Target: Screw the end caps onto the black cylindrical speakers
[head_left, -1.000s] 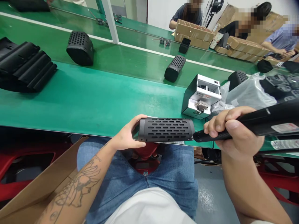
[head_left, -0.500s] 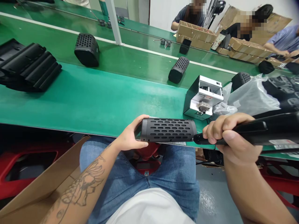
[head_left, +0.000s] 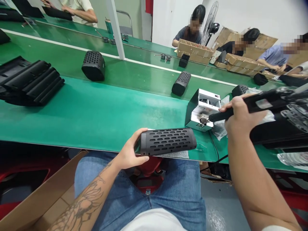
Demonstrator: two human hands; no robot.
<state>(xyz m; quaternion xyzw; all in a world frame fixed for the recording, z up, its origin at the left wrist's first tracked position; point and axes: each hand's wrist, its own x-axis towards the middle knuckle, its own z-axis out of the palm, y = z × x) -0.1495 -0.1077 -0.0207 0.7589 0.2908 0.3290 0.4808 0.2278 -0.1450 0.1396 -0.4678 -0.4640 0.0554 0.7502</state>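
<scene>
My left hand (head_left: 131, 149) grips the left end of a black slotted speaker housing (head_left: 169, 140), thumb along the near edge and fingers over the far one. The housing lies level at the table's front edge, over a whitish sheet that shows beneath it. My right hand (head_left: 240, 117) is closed around a black electric screwdriver (head_left: 260, 102). Its tip points left, at the metal outlet of a white and black screw feeder (head_left: 201, 110); whether it touches cannot be told. Any screw on the tip is too small to see.
Stacked black shells (head_left: 31, 81) lie on the left. Two more housings stand on the green belt (head_left: 137, 77) ahead, one of them a black housing (head_left: 93, 65). Plastic bags and black parts (head_left: 284, 128) crowd the right. Co-workers sit across, behind cardboard boxes (head_left: 194, 51).
My right hand has lifted the electric screwdriver away from the housing's right end and up to the screw feeder. My left hand keeps hold of the housing. The view has tilted up slightly.
</scene>
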